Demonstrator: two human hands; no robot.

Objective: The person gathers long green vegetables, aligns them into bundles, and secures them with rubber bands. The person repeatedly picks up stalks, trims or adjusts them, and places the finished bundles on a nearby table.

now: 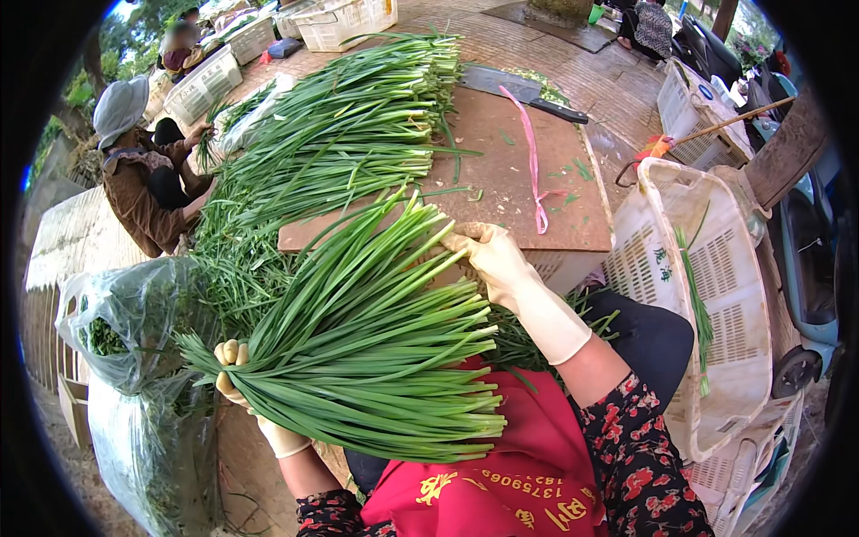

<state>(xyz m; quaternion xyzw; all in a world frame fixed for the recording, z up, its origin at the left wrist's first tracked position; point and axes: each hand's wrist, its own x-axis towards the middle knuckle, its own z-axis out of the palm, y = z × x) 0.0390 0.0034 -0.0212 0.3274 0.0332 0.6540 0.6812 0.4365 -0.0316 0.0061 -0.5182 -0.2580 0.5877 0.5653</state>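
Observation:
My left hand (235, 372), in a cream rubber glove, is closed around the leafy tips of a large fanned bunch of garlic chives (376, 349). My right hand (490, 258), gloved alike, pinches a few pale stem ends at the bunch's upper right edge. Beyond them a brown board (496, 161) bears a thick row of more chives (349, 127), stems facing right. A cleaver (523, 92) with a black handle lies at the board's far edge, and a pink plastic strip (532, 161) lies across the board. Loose green leaves (248, 288) are heaped left of the board.
White plastic crates (725, 302) stand at the right, the nearest tilted and holding a few chives. Bulging clear plastic bags (151, 429) stand at the left. A person in a pale hat (137, 168) sits at upper left, holding greens. Other people, crates and parked scooters are farther off.

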